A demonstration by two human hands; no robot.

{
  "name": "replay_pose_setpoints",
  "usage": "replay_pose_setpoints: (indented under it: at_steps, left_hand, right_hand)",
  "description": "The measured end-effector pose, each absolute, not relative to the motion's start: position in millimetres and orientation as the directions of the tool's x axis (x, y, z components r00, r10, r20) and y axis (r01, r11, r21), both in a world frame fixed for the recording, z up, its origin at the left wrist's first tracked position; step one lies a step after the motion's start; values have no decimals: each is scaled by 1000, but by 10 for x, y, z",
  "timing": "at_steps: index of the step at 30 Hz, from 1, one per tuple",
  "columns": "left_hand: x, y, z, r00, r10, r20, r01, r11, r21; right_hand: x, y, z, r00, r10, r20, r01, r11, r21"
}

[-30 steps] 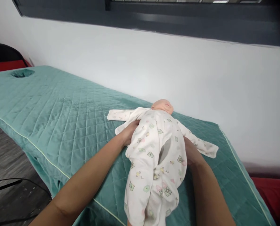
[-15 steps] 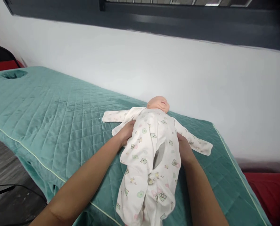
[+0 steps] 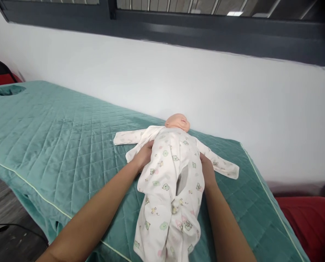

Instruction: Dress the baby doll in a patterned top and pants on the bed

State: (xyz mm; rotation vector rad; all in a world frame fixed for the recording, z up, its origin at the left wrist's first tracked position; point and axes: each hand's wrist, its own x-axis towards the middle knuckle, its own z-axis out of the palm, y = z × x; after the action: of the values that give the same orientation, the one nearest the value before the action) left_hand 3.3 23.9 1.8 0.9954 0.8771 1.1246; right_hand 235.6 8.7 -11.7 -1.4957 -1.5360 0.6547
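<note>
A baby doll (image 3: 177,122) lies on its back on a green quilted bed cover (image 3: 77,145), its head toward the wall. White clothing with small printed animals (image 3: 165,182) covers its body and legs, with a grey patch showing in a gap at the middle. Both sleeves stretch outward. At the left side of the doll's waist, my left hand (image 3: 145,155) is against the cloth, its fingertips hidden. My right hand (image 3: 207,169) lies along the other side, under the right sleeve (image 3: 224,166), with its fingers mostly out of sight behind the clothing.
A white wall (image 3: 162,80) runs behind the bed, under a dark window frame (image 3: 195,31). The cover has a round hole (image 3: 9,90) at far left. Red seats stand at the right (image 3: 307,222) and the far left (image 3: 0,79). A black cable lies on the floor at lower left.
The view has shifted slightly, so the doll and bed appear a little further left and more of the window shows. Both hands stay at the doll's sides.
</note>
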Motion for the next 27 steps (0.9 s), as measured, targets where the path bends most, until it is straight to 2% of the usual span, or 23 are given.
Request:
replay_pose_setpoints:
  at_steps: [4,7,12,18,27]
  left_hand:
    - [44,170,114,108,994,13,-114,-1,993]
    - [80,198,82,8,999,33,-76,-32,997]
    - [93,322,-86,-7,1000,-2,-65,2,998]
    - [25,380,-270,-25,989,145,148,-140,979]
    - [18,379,-240,-27,996,80,88,-77,993]
  right_hand:
    - [2359,95,-125,92,969,231,562,140,-815]
    - [2366,111,-125,134,971,199,574,88,-814]
    - [2357,123,-112,215,966,143,541,4,-841]
    - [2361,129,-162,251,963,95,405,-16,-914]
    - [2416,170,-217,335,939,76,275,-21,-961]
